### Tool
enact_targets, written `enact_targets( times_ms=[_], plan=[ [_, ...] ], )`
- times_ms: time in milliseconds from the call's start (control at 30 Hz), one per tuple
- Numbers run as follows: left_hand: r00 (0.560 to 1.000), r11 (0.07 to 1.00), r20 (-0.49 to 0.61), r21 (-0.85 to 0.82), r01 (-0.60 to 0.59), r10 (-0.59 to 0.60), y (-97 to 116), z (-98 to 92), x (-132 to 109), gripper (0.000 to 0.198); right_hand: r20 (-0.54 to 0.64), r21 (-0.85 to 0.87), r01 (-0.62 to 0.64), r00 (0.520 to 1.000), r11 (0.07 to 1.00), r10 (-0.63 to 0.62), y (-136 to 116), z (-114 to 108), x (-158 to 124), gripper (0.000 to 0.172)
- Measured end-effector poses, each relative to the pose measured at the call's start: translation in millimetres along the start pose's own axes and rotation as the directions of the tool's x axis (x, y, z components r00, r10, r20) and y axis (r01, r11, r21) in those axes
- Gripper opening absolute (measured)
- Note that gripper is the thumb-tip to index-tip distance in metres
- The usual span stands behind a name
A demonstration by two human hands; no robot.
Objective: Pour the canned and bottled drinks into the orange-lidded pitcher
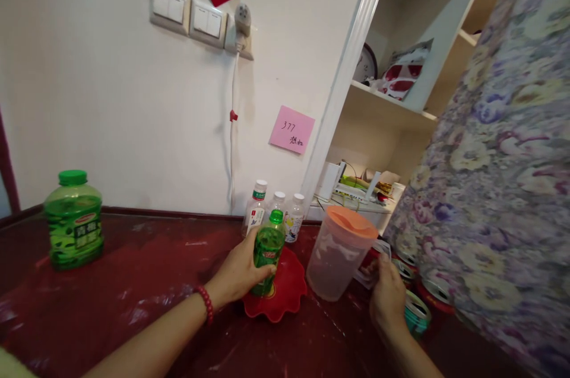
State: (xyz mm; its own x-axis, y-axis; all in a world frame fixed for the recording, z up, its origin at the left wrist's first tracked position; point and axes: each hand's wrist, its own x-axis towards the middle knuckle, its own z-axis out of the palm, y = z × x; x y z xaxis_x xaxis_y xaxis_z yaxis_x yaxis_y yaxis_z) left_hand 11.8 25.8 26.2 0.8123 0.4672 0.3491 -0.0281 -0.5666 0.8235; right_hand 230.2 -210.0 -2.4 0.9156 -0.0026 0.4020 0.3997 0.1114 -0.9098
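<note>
My left hand (pixel 236 271), with a red bead bracelet at the wrist, is wrapped round a small green drink bottle (pixel 269 245) with a green cap. The bottle stands upright over a red scalloped plate (pixel 288 292); whether its base touches the plate I cannot tell. My right hand (pixel 389 298) grips the edge of a clear plastic box (pixel 370 264) with something dark red in it. That box is partly hidden behind a translucent pitcher (pixel 332 262) with an orange lid (pixel 351 222). Open drink cans (pixel 416 314) stand just right of my right hand.
A large green bottle (pixel 75 224) stands at the left on the dark red table (pixel 155 283). Several white-capped bottles (pixel 294 218) are lined up by the wall. A floral curtain (pixel 494 188) hangs at the right, beside open shelves (pixel 387 105). A white cord (pixel 231 158) runs down the wall.
</note>
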Motion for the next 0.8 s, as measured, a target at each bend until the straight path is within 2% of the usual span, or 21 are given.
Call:
enact_targets(
  times_ms=[133,233,300,367,400,433,467,500,533,567,600,633,667,700,733,767,800],
  plan=[
    [1.0,1.0,0.0,-0.004,0.017,-0.017,0,0.4,1,0.075,0.073,-0.077,-0.012,0.997,0.997,0.017,2,-12,4,0.052],
    [1.0,1.0,0.008,-0.012,0.01,-0.01,0,0.8,1,0.075,0.087,-0.133,0.013,0.996,0.991,-0.002,-8,-24,0,0.061],
    [1.0,1.0,0.008,-0.011,0.011,-0.011,0,1.2,1,0.075,0.05,-0.229,0.12,0.992,0.966,-0.112,-23,-32,-11,0.068],
    [1.0,1.0,0.01,-0.009,0.018,-0.018,0,1.6,1,0.076,0.062,-0.356,0.309,0.949,0.882,-0.308,-45,-36,-30,0.063],
    [1.0,1.0,0.009,-0.007,0.023,-0.022,1,1.8,1,0.076,0.116,-0.378,0.425,0.903,0.822,-0.414,-56,-37,-41,0.053],
    [1.0,1.0,0.008,-0.003,0.025,-0.025,1,2.1,1,0.077,0.223,-0.349,0.525,0.851,0.776,-0.475,-67,-35,-54,0.039],
    [1.0,1.0,0.005,0.004,0.029,-0.029,1,2.3,1,0.077,0.383,-0.282,0.591,0.792,0.756,-0.476,-76,-32,-66,0.025],
    [0.999,0.999,0.002,0.011,0.033,-0.033,1,2.6,0,0.077,0.572,-0.187,0.626,0.696,0.757,-0.435,-82,-27,-79,0.016],
    [0.999,0.999,0.0,0.013,0.037,-0.037,1,2.9,0,0.078,0.751,-0.092,0.637,0.549,0.765,-0.367,-85,-20,-92,0.015],
    [0.999,0.999,-0.001,0.01,0.04,-0.04,1,3.1,-1,0.078,0.882,-0.029,0.625,0.384,0.78,-0.274,-85,-13,-104,0.016],
    [0.999,0.999,0.0,0.005,0.042,-0.042,1,3.4,-1,0.079,0.952,0.031,0.622,0.221,0.782,-0.213,-81,-5,-116,0.019],
    [0.999,0.999,0.001,0.0,0.042,-0.042,1,3.5,-1,0.079,0.981,0.077,0.638,0.089,0.766,-0.173,-75,3,-128,0.03],
    [0.999,0.999,0.003,-0.003,0.039,-0.039,2,3.5,-1,0.079,0.989,0.107,0.664,0.004,0.74,-0.147,-66,12,-139,0.04],
    [0.999,0.999,0.004,-0.004,0.034,-0.034,2,3.5,-1,0.079,0.994,0.098,0.701,-0.042,0.706,-0.096,-56,19,-150,0.044],
    [0.999,0.999,0.004,-0.005,0.032,-0.032,3,3.3,-1,0.079,0.997,0.082,0.745,-0.064,0.662,-0.052,-46,26,-161,0.043],
    [0.999,0.999,0.004,-0.007,0.032,-0.032,3,3.1,-1,0.079,0.998,0.058,0.776,-0.07,0.628,-0.006,-37,32,-171,0.039],
    [0.999,0.999,0.004,-0.008,0.034,-0.034,3,2.9,-1,0.079,0.998,-0.003,0.787,-0.04,0.617,0.056,-30,37,-180,0.032]
  ],
)
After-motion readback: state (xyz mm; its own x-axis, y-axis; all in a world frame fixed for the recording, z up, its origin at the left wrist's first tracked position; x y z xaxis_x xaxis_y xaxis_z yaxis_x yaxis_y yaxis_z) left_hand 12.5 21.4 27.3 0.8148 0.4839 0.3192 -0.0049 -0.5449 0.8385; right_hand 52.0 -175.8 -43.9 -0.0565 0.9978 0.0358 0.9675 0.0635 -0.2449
